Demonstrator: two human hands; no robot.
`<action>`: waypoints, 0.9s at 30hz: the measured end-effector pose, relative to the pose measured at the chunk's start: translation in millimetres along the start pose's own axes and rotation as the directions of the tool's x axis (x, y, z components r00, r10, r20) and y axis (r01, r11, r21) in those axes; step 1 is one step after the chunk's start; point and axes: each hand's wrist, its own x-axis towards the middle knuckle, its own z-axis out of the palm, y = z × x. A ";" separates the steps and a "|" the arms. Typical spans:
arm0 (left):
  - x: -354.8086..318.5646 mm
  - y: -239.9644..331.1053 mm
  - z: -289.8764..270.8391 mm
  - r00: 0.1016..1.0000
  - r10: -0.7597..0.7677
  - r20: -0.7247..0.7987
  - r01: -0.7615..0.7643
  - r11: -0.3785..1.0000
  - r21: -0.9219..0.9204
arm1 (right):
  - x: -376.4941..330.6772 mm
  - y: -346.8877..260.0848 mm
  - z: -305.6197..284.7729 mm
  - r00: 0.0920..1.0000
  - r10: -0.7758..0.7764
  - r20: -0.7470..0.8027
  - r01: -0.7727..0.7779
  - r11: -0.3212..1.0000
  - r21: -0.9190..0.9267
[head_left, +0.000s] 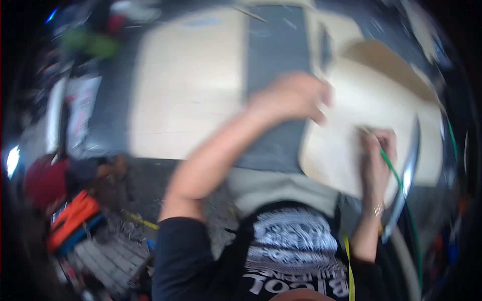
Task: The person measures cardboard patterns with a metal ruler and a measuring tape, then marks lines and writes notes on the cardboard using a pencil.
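Note:
My left hand (301, 95) reaches across the dark strip to the left edge of a pale, thin sheet (341, 135) with a rounded corner. It is smeared by motion, but its thumb and fingers show apart, with nothing visible between them. Over the same sheet, farther right, my right hand (380, 148) is closed in a pinch. From it a green cord (396, 175) trails down past my forearm. A small pale tip pokes out by the fingertips; blur hides what it belongs to.
Left of the dark strip (276, 40) lies a large pale panel (188, 95). A brown curved piece (391, 65) is at the upper right. A person in a red top (46, 183) is low at the left, near an orange and blue bag-like object (75, 220).

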 end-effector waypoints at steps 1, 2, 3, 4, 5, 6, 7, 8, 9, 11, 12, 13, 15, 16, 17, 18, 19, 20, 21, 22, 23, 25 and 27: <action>-5.4 3.2 -1.3 0.997 -0.058 0.056 0.056 0.998 0.034 | -7.2 -9.8 12.8 0.994 0.113 0.004 -0.112 0.978 0.173; -14.8 2.5 2.7 0.999 -0.049 0.009 0.048 0.997 0.056 | -14.7 -29.2 24.9 0.992 0.128 -0.003 -0.126 0.976 0.178; -17.2 8.8 5.5 1.000 -0.017 -0.026 0.020 0.994 0.104 | -12.2 -19.3 15.9 0.992 0.094 0.083 -0.101 0.990 0.094; -17.3 23.4 8.7 0.999 0.032 -0.015 -0.028 0.984 0.177 | -9.1 -2.2 13.9 0.998 0.000 0.066 -0.008 0.992 0.123; -28.9 50.1 0.1 0.988 0.149 -0.029 -0.144 0.978 0.148 | -8.2 2.6 11.4 0.994 -0.062 0.095 0.050 0.991 0.123; -45.1 92.7 -24.6 0.985 0.116 0.130 -0.127 0.989 0.080 | -9.1 6.0 8.9 0.986 -0.113 0.123 0.100 0.989 0.112; -63.2 123.9 -48.7 0.910 0.330 0.252 -0.306 0.943 -0.129 | -10.8 7.7 7.3 0.985 -0.124 0.122 0.106 0.984 0.144; -79.4 148.2 -62.8 0.774 0.548 0.318 -0.437 0.825 -0.359 | -13.8 11.4 4.7 0.984 -0.127 0.122 0.106 0.980 0.166; -92.8 166.0 -69.0 0.641 0.705 0.304 -0.573 0.703 -0.421 | -14.5 6.1 7.0 0.991 -0.106 0.087 0.094 0.986 0.138; -119.0 184.4 -74.3 0.420 0.863 0.283 -0.762 0.504 -0.407 | -15.3 -3.4 4.5 0.982 -0.147 0.119 0.139 0.988 0.069; -128.8 187.4 -79.2 0.356 0.885 0.300 -0.833 0.446 -0.326 | -11.9 0.4 5.9 0.976 -0.178 0.124 0.173 0.984 0.046; -138.3 186.8 -82.8 0.357 0.885 0.300 -0.839 0.445 -0.312 | -9.1 3.4 9.0 0.976 -0.176 0.131 0.173 0.984 0.041; -142.2 191.4 -87.2 0.341 0.886 0.314 -0.852 0.433 -0.295 | -9.0 -2.9 11.8 0.973 -0.202 0.109 0.201 0.979 0.023; -144.3 193.8 -87.5 0.337 0.885 0.320 -0.854 0.431 -0.291 | -9.1 -4.0 12.1 0.973 -0.210 0.101 0.209 0.978 0.017; -145.2 195.1 -90.0 0.333 0.884 0.328 -0.856 0.430 -0.287 | -9.0 -3.9 13.3 0.974 -0.215 0.068 0.213 0.976 0.038; -148.8 194.6 -92.7 0.331 0.883 0.333 -0.858 0.429 -0.284 | -8.5 -3.4 14.1 0.975 -0.219 0.037 0.216 0.975 0.059; -148.5 194.8 -94.7 0.328 0.882 0.337 -0.858 0.428 -0.284 | -7.7 -3.0 14.6 0.974 -0.223 0.032 0.221 0.974 0.051; -152.1 194.2 -96.8 0.329 0.882 0.337 -0.858 0.429 -0.284 | -7.3 -1.9 14.2 0.975 -0.214 0.052 0.212 0.976 0.039; -153.1 192.6 -100.6 0.331 0.882 0.335 -0.857 0.430 -0.286 | -7.0 -1.6 13.9 0.976 -0.203 0.072 0.202 0.979 0.025; -153.3 193.9 -97.3 0.333 0.882 0.332 -0.855 0.431 -0.288 | -6.1 -2.1 14.7 0.977 -0.200 0.076 0.199 0.980 0.018; -155.1 192.9 -98.5 0.337 0.883 0.326 -0.852 0.433 -0.293 | -6.2 -4.0 13.8 0.977 -0.198 0.083 0.199 0.980 0.006; -153.3 185.2 -107.6 0.349 0.884 0.312 -0.845 0.441 -0.302 | -6.5 -7.2 12.3 0.978 -0.172 0.120 0.172 0.985 0.008; -155.2 179.8 -110.7 0.371 0.879 0.300 -0.835 0.457 -0.307 | -7.0 -7.7 13.0 0.977 -0.173 0.125 0.175 0.985 0.002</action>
